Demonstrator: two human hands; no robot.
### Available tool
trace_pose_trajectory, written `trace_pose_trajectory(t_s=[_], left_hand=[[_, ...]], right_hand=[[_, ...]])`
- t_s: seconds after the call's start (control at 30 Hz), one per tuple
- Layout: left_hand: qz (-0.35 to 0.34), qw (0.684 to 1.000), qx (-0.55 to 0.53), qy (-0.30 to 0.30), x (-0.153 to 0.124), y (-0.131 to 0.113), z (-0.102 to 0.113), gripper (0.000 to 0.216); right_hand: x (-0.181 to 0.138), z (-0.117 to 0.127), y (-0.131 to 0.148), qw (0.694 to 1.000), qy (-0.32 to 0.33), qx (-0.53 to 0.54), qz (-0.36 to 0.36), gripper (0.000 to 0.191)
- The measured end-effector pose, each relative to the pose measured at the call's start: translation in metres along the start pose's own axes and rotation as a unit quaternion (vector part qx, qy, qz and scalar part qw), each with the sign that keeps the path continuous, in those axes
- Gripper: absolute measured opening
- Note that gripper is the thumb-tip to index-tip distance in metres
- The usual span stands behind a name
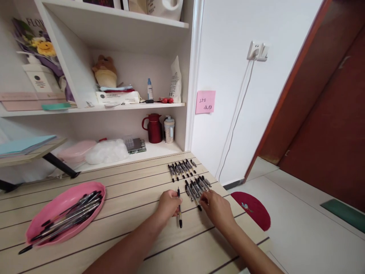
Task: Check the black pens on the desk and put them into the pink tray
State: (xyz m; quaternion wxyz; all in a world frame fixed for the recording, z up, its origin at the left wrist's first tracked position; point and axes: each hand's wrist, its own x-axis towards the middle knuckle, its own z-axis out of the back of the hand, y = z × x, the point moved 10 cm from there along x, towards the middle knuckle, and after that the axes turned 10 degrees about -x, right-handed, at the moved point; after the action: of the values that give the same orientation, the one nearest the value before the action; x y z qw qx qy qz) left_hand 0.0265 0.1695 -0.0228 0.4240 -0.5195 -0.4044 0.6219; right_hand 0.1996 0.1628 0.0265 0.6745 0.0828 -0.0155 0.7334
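Observation:
My left hand point(169, 203) pinches a black-and-clear pen point(180, 213), which points away from me just above or on the striped table; I cannot tell if it touches. To its right, my right hand point(216, 205) has its fingers curled in at the lower ends of the near row of pens point(196, 187). One pen's black end pokes out beside those fingertips, and the fingers partly hide the row. Behind lies a second row of similar pens point(181, 169), side by side. At the left, a pink oval tray point(64, 194) holds a loose heap of pens point(72, 217).
White shelves point(128, 108) stand along the table's back edge, with a red jug point(154, 128) and a pale cup point(169, 130). A small raised stand point(54, 146) is at the left. Right of the table are a red stool seat point(252, 209) and a hanging cable point(241, 110).

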Motion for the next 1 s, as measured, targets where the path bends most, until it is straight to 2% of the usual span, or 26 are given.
trace_pose_trajectory(t_s=[0.17,0.33,0.6,1.0], left_hand=[[0.004,0.997,0.074,-0.021,0.028,-0.003,-0.009,0.029],[0.006,0.991,0.132,-0.025,0.041,-0.008,-0.017,0.027],[-0.002,0.984,0.177,-0.028,0.045,-0.012,-0.028,0.032],[-0.007,0.982,0.188,-0.033,0.046,-0.012,-0.028,0.033]], right_hand=[[-0.009,0.001,-0.008,1.0,-0.005,0.015,-0.004,0.014],[-0.014,0.001,-0.011,0.999,-0.011,0.04,-0.003,0.015],[-0.014,0.0,-0.018,0.999,-0.003,0.05,-0.008,0.014],[-0.01,-0.006,-0.016,0.999,0.011,0.027,-0.015,0.016]])
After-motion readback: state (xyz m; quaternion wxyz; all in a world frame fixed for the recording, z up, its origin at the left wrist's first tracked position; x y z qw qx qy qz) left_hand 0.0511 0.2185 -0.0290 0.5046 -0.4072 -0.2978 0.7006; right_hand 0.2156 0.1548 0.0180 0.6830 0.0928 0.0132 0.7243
